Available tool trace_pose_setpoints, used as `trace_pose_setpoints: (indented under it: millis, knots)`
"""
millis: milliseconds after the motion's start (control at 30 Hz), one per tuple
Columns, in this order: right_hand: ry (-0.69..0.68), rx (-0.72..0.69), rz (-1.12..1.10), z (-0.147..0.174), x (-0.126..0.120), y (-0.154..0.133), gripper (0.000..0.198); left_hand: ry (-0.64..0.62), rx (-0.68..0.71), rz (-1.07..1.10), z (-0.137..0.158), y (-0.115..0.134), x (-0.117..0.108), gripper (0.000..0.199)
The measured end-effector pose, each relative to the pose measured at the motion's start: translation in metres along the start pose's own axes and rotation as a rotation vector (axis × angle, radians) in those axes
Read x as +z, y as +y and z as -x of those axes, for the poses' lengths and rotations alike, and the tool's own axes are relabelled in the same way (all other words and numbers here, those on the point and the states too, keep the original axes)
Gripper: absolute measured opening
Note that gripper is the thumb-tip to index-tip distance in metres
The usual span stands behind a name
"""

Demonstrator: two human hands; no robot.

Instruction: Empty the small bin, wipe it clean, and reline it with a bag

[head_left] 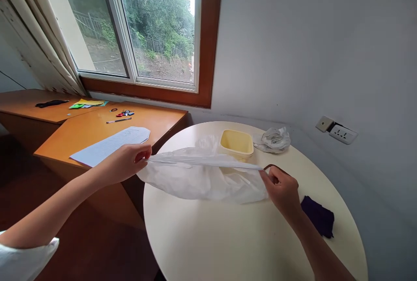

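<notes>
Pinching opposite ends, the left hand (132, 162) and right hand (282, 188) stretch a bag (202, 181) that veils the base of the far tub (236, 142).

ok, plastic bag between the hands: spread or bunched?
Spread: the left hand and right hand hold the bag stretched wide by one edge, its thin film showing broad below that.
</notes>
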State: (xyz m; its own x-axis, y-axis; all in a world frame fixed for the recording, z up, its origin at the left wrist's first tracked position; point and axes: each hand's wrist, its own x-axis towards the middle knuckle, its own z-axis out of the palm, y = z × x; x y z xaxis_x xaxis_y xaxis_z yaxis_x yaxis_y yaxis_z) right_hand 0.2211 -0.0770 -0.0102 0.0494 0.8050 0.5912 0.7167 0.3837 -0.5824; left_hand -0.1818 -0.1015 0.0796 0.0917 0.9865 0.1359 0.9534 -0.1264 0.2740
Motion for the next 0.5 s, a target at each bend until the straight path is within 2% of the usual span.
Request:
trace_pose_setpoints:
  millis: [100,267,333,433,500]
  knots:
    - [0.020,0.036,0.100,0.001,-0.004,0.013,0.029,-0.046,-0.043,-0.015,0.002,-0.005,0.001,0.003]
    - [-0.015,0.222,-0.007,0.001,-0.014,0.027,0.021,-0.066,-0.066,0.124,-0.001,-0.018,0.004,0.008]
    - [-0.045,0.266,-0.038,0.003,-0.018,0.028,0.017,-0.140,-0.103,0.194,0.000,-0.018,0.003,0.010]
    - [-0.107,0.285,-0.111,0.004,-0.028,0.028,0.014,-0.318,-0.142,0.270,0.005,-0.012,-0.002,0.010]
    - [-0.250,0.316,-0.210,0.004,-0.036,0.029,0.015,-0.482,-0.116,0.345,0.010,-0.006,-0.006,0.007]
